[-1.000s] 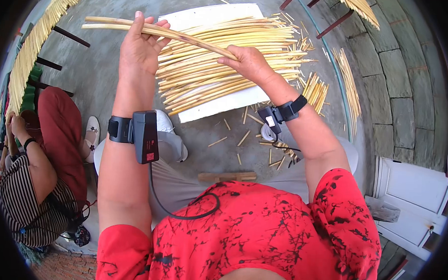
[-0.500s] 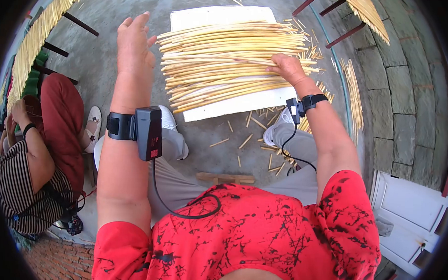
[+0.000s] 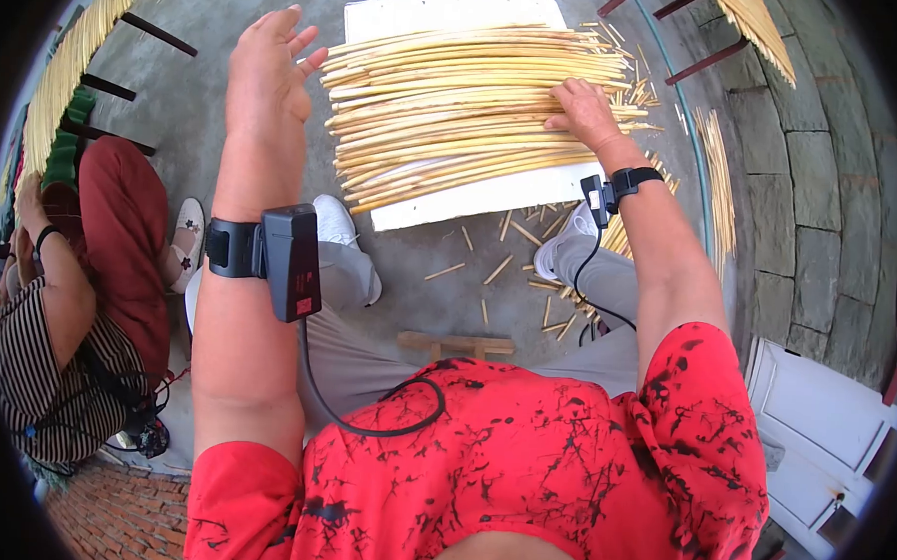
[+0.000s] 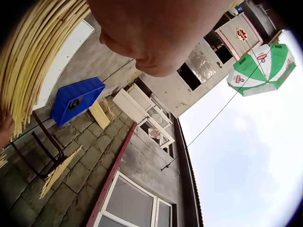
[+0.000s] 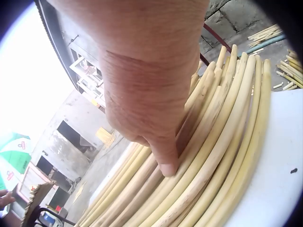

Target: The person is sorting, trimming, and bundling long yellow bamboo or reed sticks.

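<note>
A broad layer of peeled yellow reed stalks [image 3: 455, 130] lies side by side on a white board [image 3: 492, 208] in the head view. My right hand [image 3: 588, 111] rests on them near their right ends, fingers stretched forward over the top. Its thumb [image 5: 168, 165] touches the stalks [image 5: 227, 137] in the right wrist view, while the other fingers are hidden behind the hand there. Raised off to the left of the bundle, my left hand [image 3: 267, 82] holds nothing and its fingers are spread loosely.
Short cut pieces [image 3: 499, 269] litter the floor before a small wooden stool [image 3: 456, 342]. A seated person in a striped top [image 3: 59, 363] is at left, beside a rack of stalks [image 3: 62, 73]. Another stalk-topped stand [image 3: 755, 33] is at upper right, near a hose [image 3: 677, 100].
The few stalks held between both hands a second ago now lie down on the layer. The right hand moved forward and right onto the layer; the left hand let go and stays raised at left.
</note>
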`<control>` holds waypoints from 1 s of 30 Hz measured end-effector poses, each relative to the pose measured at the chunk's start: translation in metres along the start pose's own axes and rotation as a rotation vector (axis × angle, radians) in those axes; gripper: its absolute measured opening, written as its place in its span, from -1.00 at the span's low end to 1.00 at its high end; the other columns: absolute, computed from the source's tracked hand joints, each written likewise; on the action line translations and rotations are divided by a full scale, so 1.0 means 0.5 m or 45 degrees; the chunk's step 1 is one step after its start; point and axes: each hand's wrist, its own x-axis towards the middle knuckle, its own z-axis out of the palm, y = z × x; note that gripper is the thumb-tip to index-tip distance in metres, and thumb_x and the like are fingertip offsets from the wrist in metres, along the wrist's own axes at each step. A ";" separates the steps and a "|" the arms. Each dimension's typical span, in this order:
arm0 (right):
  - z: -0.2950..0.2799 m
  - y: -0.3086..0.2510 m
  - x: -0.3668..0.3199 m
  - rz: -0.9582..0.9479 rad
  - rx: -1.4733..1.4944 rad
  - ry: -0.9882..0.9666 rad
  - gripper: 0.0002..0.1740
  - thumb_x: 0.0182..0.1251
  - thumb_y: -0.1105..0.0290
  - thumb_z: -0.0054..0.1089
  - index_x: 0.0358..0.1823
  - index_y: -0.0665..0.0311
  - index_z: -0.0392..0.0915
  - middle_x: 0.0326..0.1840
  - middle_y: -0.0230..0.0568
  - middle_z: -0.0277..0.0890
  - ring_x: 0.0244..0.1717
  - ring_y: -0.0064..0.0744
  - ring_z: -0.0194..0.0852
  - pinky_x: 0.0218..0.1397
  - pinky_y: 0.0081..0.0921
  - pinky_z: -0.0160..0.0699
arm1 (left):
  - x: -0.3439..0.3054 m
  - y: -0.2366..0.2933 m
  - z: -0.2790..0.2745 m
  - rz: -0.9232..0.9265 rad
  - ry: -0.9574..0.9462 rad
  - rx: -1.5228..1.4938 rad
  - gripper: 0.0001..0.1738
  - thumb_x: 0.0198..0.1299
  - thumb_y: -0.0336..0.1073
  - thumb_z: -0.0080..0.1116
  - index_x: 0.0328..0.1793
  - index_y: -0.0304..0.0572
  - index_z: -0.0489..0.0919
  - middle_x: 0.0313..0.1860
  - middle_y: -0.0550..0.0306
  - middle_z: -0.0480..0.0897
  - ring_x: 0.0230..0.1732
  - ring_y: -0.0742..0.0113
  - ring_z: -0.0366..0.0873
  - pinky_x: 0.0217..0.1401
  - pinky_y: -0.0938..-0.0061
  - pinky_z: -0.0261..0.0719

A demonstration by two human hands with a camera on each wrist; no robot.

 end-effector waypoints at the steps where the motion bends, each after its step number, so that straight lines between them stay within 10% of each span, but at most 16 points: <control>1: -0.001 -0.004 -0.005 0.045 0.023 0.009 -0.49 -0.06 0.06 0.29 -0.09 0.14 0.48 -0.09 -0.23 0.39 0.12 -0.19 0.24 0.20 -0.21 0.13 | -0.001 -0.001 0.001 0.019 0.003 0.004 -0.40 0.14 -0.33 0.06 0.25 -0.49 0.17 0.13 -0.16 0.28 0.10 0.10 0.37 -0.06 0.31 0.48; 10: 0.033 -0.171 -0.075 -0.219 0.041 0.020 -0.05 0.03 -0.24 0.08 0.39 0.02 -0.02 0.45 0.02 -0.16 0.49 -0.08 -0.36 0.43 0.08 -0.50 | 0.003 0.004 -0.007 0.019 0.036 -0.029 -0.47 0.14 -0.36 0.04 0.20 -0.51 0.23 0.09 -0.16 0.27 0.09 0.08 0.39 -0.05 0.30 0.51; 30: 0.121 -0.239 -0.037 -0.109 0.167 0.165 -0.09 0.11 -0.36 -0.18 0.42 -0.08 -0.07 0.50 -0.04 -0.34 0.51 -0.09 -0.53 0.38 0.19 -0.67 | -0.005 -0.015 0.004 -0.078 -0.085 0.061 -0.49 0.18 -0.31 0.06 0.18 -0.49 0.26 0.08 -0.23 0.33 0.10 0.02 0.42 0.02 0.26 0.48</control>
